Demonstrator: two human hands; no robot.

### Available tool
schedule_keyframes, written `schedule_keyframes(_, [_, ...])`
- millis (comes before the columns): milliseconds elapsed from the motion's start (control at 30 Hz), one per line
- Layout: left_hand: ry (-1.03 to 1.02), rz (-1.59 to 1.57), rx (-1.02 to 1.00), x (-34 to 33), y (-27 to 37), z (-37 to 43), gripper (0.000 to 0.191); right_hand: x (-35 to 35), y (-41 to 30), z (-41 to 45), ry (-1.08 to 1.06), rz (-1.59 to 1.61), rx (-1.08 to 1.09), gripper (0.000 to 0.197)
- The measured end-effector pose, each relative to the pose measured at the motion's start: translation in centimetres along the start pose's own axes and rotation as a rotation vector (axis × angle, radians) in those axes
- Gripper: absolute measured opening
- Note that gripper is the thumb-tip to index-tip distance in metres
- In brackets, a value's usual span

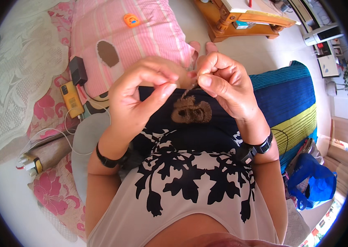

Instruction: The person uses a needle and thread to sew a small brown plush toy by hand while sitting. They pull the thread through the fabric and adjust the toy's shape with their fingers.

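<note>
My left hand [140, 92] is raised over my lap, its thumb tip and forefinger tip close together; whether something thin, such as a thread, lies between them is too small to tell. Beside it, my right hand [223, 83] pinches the upper end of a brown braided cord [189, 90] between thumb and forefinger. From there the cord runs down to a brown knitted or fuzzy fabric piece [192, 110] lying on the dark cloth of my lap. Dark openings show in this piece. Both of my wrists wear black bands, the right one with a small black device.
On the left are a pink striped cushion [149, 40] with a brown oval piece [108, 53] and orange item [131, 20], a black adapter [78, 70], a yellow phone [72, 99] and cables. A wooden table [239, 15] stands ahead; a blue bag [313, 179] lies right.
</note>
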State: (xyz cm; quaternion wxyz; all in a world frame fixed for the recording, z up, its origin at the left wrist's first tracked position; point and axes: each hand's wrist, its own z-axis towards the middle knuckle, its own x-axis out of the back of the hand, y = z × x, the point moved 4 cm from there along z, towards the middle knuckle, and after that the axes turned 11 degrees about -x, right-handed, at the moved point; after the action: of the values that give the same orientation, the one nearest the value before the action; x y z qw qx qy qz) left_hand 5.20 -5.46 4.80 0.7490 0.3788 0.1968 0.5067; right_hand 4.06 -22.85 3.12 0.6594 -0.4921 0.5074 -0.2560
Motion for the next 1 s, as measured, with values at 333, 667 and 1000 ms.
schedule_keyframes(333, [0.046, -0.111, -0.083, -1.1, -0.1, 0.7, 0.008, -1.1, -0.1, 0.2, 0.012, -0.072, -0.061, 0.012])
schedule_keyframes(667, [0.023, -0.037, -0.137, -0.9, 0.8, 0.6, 0.009, -1.6, 0.3, -0.1, -0.039, -0.056, -0.100, 0.012])
schedule_keyframes(1000, [0.137, -0.089, -0.072, -0.4, 0.5, 0.1, 0.009, -2.4, -0.2, -0.2, -0.021, -0.039, 0.008, 0.008])
